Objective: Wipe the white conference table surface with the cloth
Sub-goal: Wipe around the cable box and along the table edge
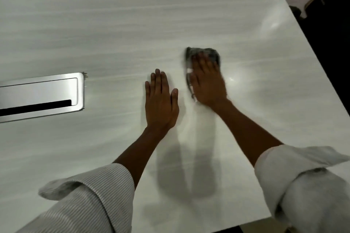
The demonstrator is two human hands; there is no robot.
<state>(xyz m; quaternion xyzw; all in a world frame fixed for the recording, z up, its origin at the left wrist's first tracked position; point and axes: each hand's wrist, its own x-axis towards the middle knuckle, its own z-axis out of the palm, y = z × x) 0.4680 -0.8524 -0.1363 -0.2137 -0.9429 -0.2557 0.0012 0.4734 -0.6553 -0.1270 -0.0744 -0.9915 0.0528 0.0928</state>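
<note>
The white conference table (132,24) fills most of the view. My right hand (207,81) lies flat, pressing a dark grey cloth (209,53) onto the tabletop right of centre; the cloth shows past my fingertips and along the left side of the hand, and the hand is motion-blurred. Just to its left, my left hand (161,100) rests palm down on the bare surface, fingers together and stretched out, holding nothing. Both sleeves are rolled up.
A brushed-metal cable hatch (43,96) with a dark slot is set into the table at the left edge. The table's right edge (310,49) runs diagonally, with dark floor and furniture beyond it. The near edge lies at the bottom right.
</note>
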